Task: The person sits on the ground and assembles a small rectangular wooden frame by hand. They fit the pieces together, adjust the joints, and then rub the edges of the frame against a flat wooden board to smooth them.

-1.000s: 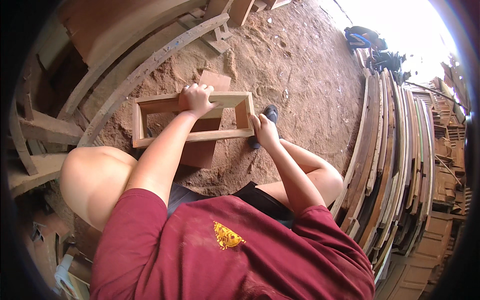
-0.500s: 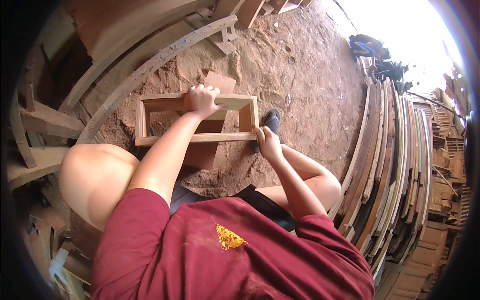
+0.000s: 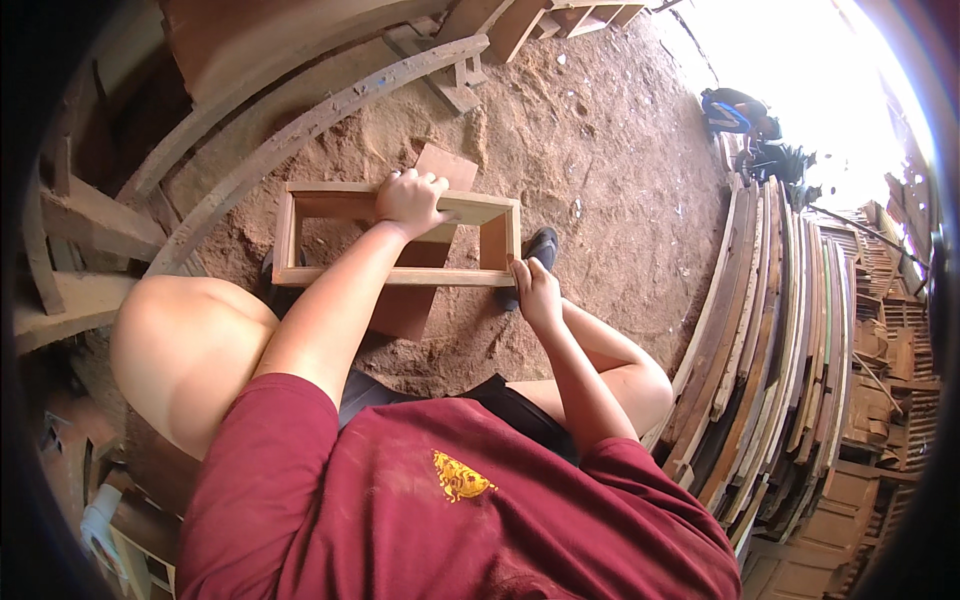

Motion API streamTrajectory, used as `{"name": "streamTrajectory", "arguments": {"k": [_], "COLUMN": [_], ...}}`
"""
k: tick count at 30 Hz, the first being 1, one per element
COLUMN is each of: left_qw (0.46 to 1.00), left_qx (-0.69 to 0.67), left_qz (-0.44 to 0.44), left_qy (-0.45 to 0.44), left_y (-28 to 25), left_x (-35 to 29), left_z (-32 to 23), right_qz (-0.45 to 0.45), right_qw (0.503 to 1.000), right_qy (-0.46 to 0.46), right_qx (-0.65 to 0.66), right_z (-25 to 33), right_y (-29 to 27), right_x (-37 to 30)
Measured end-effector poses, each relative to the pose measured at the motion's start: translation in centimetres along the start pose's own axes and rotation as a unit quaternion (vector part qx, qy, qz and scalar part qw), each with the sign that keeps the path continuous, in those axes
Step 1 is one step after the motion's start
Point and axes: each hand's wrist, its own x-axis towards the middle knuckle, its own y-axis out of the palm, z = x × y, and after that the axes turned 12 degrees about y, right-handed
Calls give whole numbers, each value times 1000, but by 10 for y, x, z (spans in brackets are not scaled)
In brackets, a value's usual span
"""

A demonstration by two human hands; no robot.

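A rectangular open wooden frame [image 3: 340, 277], like a shallow box without top or bottom, lies in front of me between my knees. My left hand [image 3: 408, 203] reaches across it and is closed over the far rail, thumb on the inner side. My right hand [image 3: 538, 292] is closed at the near right corner, fingers curled against the wood; whether something small is also in them is hidden. Beneath the frame lies a flat reddish-brown board [image 3: 405, 315], its far end showing past the far rail.
Sawdust-covered ground [image 3: 610, 180] surrounds the frame. A long curved-looking beam [image 3: 330, 110] runs at the left. Stacked planks [image 3: 760, 340] lie at the right. A sandalled foot [image 3: 541, 250] is beside the frame's right end. Another person [image 3: 735, 110] bends at the far right.
The frame and both hands sit slightly further right in the picture, while the view itself has shifted a little. Both hands keep their places on the frame.
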Motion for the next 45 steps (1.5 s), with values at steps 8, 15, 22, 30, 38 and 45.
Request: {"name": "streamTrajectory", "arguments": {"k": [8,15,22,30,38,45], "left_qw": [1000,1000,1000,1000,1000,1000], "left_qx": [-4,9,-3,3,-6,-9], "left_qz": [-13,12,-18,-16,-28,-14], "left_qy": [5,2,3,-2,10,-13], "left_y": [2,-8,-2,5,-2,-7], "left_x": [2,3,4,1,4,2], "left_z": [-1,-6,-4,2,-7,-2], "right_qz": [-7,5,-5,-20,4,35], "right_qw": [999,1000,999,995,998,998], "right_qy": [-28,-22,-33,-78,-55,-42], "right_qx": [-16,19,13,56,33,26], "right_z": [20,-9,20,7,10,5], "right_y": [-8,-2,-6,-3,-8,-15], "right_x": [29,6,35,13,35,12]}}
